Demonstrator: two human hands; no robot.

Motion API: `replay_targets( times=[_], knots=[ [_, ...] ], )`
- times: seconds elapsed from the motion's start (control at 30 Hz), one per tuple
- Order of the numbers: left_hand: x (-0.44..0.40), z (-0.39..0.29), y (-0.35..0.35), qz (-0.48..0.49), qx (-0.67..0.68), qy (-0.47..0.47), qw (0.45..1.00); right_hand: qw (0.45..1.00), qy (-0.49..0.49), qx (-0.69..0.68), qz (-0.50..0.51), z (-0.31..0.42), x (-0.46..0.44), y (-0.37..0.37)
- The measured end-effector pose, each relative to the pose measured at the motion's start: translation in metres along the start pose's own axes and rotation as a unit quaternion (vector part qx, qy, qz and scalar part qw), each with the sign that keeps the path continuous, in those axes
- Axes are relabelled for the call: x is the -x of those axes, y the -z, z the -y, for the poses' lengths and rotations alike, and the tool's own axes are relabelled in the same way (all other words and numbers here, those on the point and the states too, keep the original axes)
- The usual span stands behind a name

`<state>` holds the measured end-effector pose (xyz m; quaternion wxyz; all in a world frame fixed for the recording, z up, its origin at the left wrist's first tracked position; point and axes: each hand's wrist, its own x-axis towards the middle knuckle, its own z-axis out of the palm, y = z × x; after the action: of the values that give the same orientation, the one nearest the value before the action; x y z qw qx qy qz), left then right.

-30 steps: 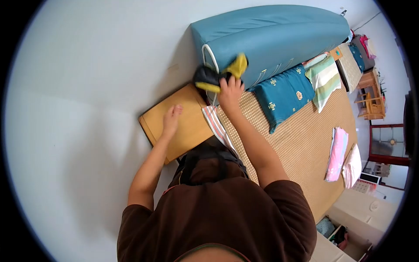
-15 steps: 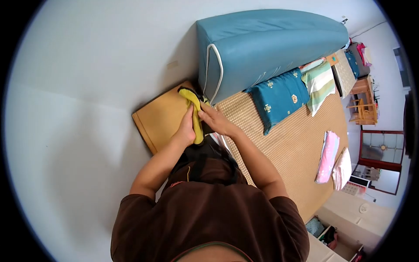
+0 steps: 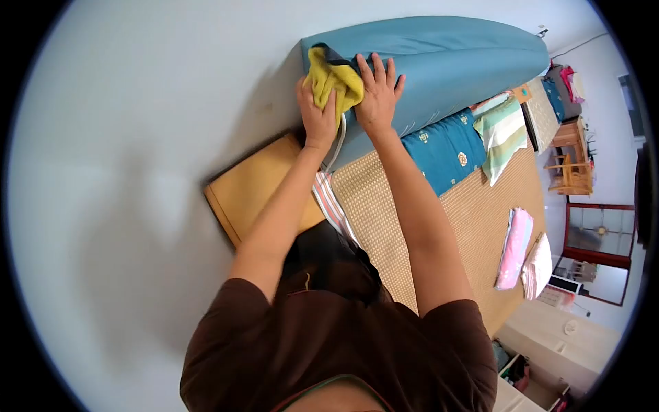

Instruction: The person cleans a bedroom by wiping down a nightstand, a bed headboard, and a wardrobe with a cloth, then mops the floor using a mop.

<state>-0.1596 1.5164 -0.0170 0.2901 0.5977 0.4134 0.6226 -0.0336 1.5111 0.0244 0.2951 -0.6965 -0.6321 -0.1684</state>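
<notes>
My left hand [image 3: 318, 118] is closed around a yellow cloth [image 3: 335, 86] with a dark edge, holding it against the near end of the blue padded headboard [image 3: 446, 65]. Beside it, my right hand [image 3: 377, 97] lies on the headboard with its fingers spread, and its thumb side meets the cloth's edge. Whether the right thumb presses on the cloth is hidden. White piping [image 3: 341, 141] runs down the headboard's end just below the cloth.
A wooden nightstand [image 3: 257, 185] stands between wall and bed. On the bed's woven mat [image 3: 473, 226] lie a dark teal pillow [image 3: 443, 161], a green striped pillow [image 3: 504, 141] and a folded pink cloth [image 3: 515, 248]. An open drawer [image 3: 535, 388] shows at lower right.
Both hands have moved up and forward from above the nightstand to the headboard. The cloth went along in my left hand, and my right hand has spread its fingers on the padding.
</notes>
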Motion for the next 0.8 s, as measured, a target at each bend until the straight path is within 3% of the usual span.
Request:
replay_targets(
  times=[0.13,0.2,0.23,0.33,0.37,0.4,0.5,0.57,0.6,0.63,0.7,0.77,0.8],
  knots=[
    [0.046,0.060,-0.021,-0.071,0.032,0.092,0.993,0.999,-0.014,-0.018,-0.037,0.004,-0.003,-0.006],
    [0.089,0.094,-0.028,-0.103,-0.044,0.076,0.991,0.999,-0.018,-0.014,-0.045,0.004,-0.003,-0.009],
    [0.116,0.121,-0.022,-0.031,-0.038,0.134,0.990,0.999,-0.020,-0.013,-0.048,0.004,-0.002,-0.011],
    [0.224,0.260,-0.027,0.019,-0.199,0.237,0.951,0.998,-0.020,-0.010,-0.050,0.004,-0.001,-0.013],
    [0.277,0.323,-0.025,0.179,-0.207,0.385,0.881,0.998,-0.020,-0.011,-0.050,0.003,-0.001,-0.013],
    [0.280,0.305,0.004,0.222,-0.044,0.511,0.829,0.998,-0.017,-0.016,-0.054,0.002,-0.001,-0.015],
    [0.268,0.294,0.016,0.145,-0.002,0.612,0.777,0.997,-0.015,-0.028,-0.067,-0.003,0.003,-0.021],
    [0.198,0.203,0.028,-0.010,0.121,0.486,0.866,0.996,-0.015,-0.044,-0.079,-0.004,0.000,-0.022],
    [0.141,0.143,0.033,-0.027,0.128,0.424,0.896,0.995,-0.015,-0.052,-0.089,-0.003,-0.001,-0.022],
    [0.110,0.135,0.034,-0.053,0.195,0.363,0.910,0.994,-0.015,-0.052,-0.093,-0.004,-0.001,-0.022],
    [0.043,0.071,0.027,-0.058,0.279,0.335,0.898,0.993,-0.013,-0.054,-0.103,-0.004,0.000,-0.024],
    [0.031,0.078,-0.003,-0.065,0.196,0.286,0.936,0.993,-0.014,-0.051,-0.110,-0.005,0.000,-0.026],
    [0.031,0.080,-0.011,-0.055,0.088,0.150,0.983,0.993,-0.015,-0.051,-0.109,-0.005,0.000,-0.026]
  ],
)
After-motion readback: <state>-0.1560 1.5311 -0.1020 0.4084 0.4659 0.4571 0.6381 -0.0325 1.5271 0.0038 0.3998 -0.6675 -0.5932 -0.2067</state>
